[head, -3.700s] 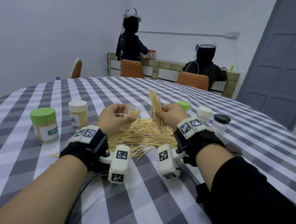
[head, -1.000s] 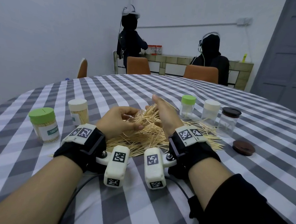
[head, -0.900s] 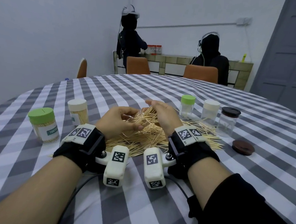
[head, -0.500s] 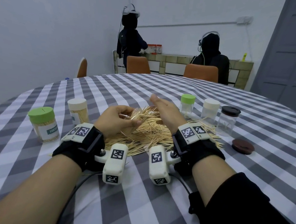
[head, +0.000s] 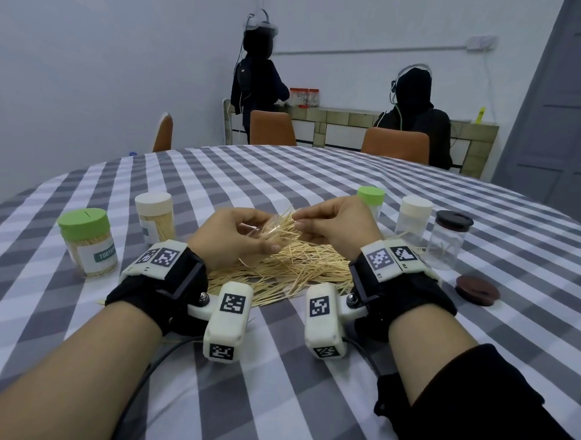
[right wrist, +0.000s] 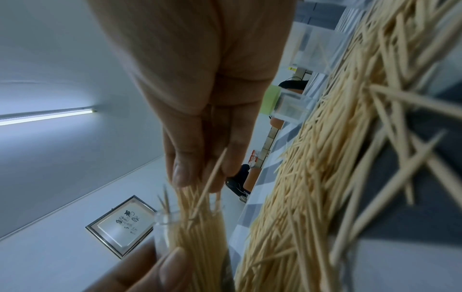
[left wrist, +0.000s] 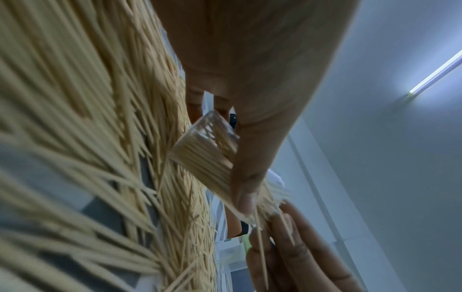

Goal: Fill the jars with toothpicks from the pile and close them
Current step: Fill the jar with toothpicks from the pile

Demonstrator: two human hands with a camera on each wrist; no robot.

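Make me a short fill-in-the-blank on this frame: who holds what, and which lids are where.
1. The clear jar packed with toothpicks is held by the ____ hand.
2. The right hand pinches a few ____ at that jar's mouth.
3. The loose brown lid lies on the ____.
4. The jar with the label has a ____ lid.

Missing words: left; toothpicks; table; green

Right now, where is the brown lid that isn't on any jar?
In the head view the brown lid lies flat on the tablecloth at the far right, just in front of the dark-capped jar.
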